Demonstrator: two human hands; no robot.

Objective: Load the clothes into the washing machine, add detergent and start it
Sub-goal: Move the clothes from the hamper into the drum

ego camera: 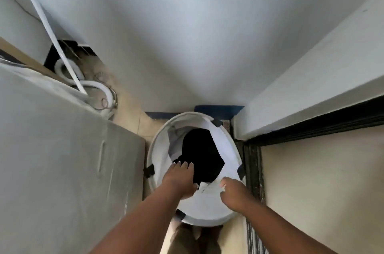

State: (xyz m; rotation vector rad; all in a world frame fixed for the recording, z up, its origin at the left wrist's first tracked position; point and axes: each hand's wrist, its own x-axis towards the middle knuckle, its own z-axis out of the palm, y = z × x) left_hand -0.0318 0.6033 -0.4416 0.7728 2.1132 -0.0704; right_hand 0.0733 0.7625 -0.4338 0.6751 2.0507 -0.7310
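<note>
Down on the tiled floor [133, 116], jammed into the corner between the wall [187, 35] and a dark door frame [252, 168], sits a round white hamper [225, 129] with black tabs on its rim. Inside it are the clothes [204, 160], a black bundle with white fabric around the edges. The left hand [180, 181] reaches into the hamper, fingers straight and spread, tips touching the black cloth, not gripping anything. The right hand [233, 191] hovers over the near rim with fingers loosely curled, holding nothing. The big grey machine [62, 160] takes up the left side, just beside the hamper. Behind it, white hoses [93, 85] coil on the floor. No brand, label or writing is readable anywhere.
</note>
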